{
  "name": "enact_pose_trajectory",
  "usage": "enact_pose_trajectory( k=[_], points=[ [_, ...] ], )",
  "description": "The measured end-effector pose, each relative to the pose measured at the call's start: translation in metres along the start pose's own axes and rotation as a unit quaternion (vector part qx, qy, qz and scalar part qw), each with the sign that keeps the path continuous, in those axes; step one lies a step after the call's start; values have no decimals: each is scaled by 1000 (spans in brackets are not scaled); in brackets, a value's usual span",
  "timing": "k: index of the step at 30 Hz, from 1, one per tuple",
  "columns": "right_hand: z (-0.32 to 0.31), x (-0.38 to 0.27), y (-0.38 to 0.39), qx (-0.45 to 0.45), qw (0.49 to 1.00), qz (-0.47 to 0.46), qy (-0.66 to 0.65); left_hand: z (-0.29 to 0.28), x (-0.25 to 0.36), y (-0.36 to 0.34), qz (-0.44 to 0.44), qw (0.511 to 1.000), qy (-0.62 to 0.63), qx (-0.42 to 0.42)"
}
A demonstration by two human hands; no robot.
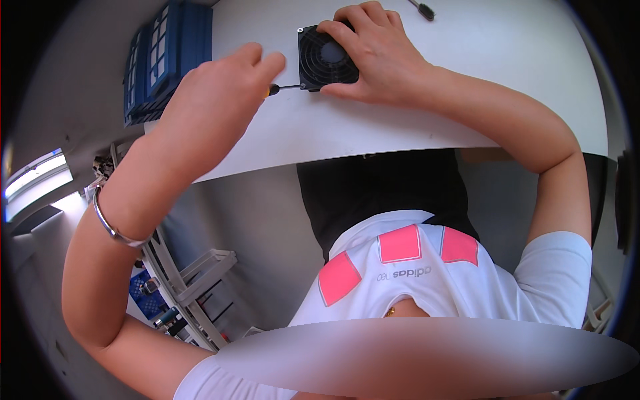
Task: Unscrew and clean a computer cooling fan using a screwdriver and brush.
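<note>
Gripping a screwdriver (273, 89) is the left hand (220, 93); right hand (381, 57) clasps a fan (331, 53) (grey shirt lettering (405, 274))

The fan (327, 59) lies on the worktop (480, 47). The screwdriver (274, 89) is left of the fan, tip at its near-left corner. Bins (171, 57) stand farther left. The brush (425, 11) lies to the right, on the far side.

White table (373, 130) with fan (331, 53), brush (426, 11), blue bins (175, 50)
</note>
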State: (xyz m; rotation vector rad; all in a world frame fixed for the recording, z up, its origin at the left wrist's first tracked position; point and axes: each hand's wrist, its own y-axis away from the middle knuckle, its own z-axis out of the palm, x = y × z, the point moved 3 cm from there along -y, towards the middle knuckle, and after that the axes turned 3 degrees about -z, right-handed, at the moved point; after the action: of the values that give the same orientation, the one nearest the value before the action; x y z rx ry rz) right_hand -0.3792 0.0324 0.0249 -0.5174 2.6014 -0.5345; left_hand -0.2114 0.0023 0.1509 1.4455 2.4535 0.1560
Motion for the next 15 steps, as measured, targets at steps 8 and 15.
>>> enact_pose_trajectory(
  k=[8,15],
  points=[
    [1,0,0,8,1000,-8,-1,-2,8,0,171,970,-169,41],
    [0,-2,0,4,1000,-5,28,5,-20,-24,-255,924,103,-266]
  ],
)
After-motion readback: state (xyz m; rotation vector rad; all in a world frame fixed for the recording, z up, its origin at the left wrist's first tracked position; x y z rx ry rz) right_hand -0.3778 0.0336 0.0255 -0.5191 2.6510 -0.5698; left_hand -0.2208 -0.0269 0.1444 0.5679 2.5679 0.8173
